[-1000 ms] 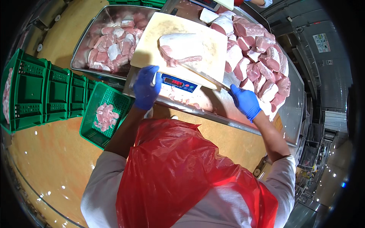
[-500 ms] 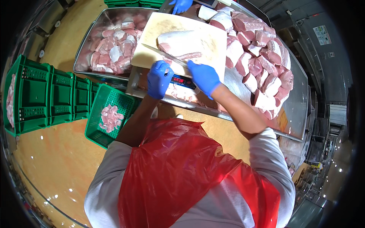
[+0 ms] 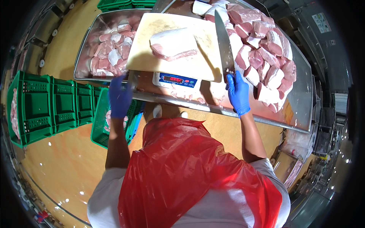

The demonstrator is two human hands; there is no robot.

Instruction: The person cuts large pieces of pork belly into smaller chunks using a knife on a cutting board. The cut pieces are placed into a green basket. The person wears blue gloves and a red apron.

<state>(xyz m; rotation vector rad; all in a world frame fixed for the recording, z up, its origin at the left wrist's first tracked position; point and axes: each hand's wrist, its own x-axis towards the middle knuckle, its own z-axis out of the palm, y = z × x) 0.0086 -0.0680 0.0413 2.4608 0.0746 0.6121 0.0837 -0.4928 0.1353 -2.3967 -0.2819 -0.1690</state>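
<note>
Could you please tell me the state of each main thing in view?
Left hand, gloved, blurred, grip unclear
Right hand, gloved, closed around the knife
Knife, held, pointing forward
Meat slab, raw, lying on the cutting board
Cutting board, partly covering the scale
Scale, switched on
Green basket, holding meat scraps
Steel tub, holding meat pieces
Steel table, bearing a meat heap

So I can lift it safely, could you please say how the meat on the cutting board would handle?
The meat may be slippery, given its smooth, fatty top. Its thick bulk suggests weight. Lying broadly on the cutting board, it probably won't roll.
</note>
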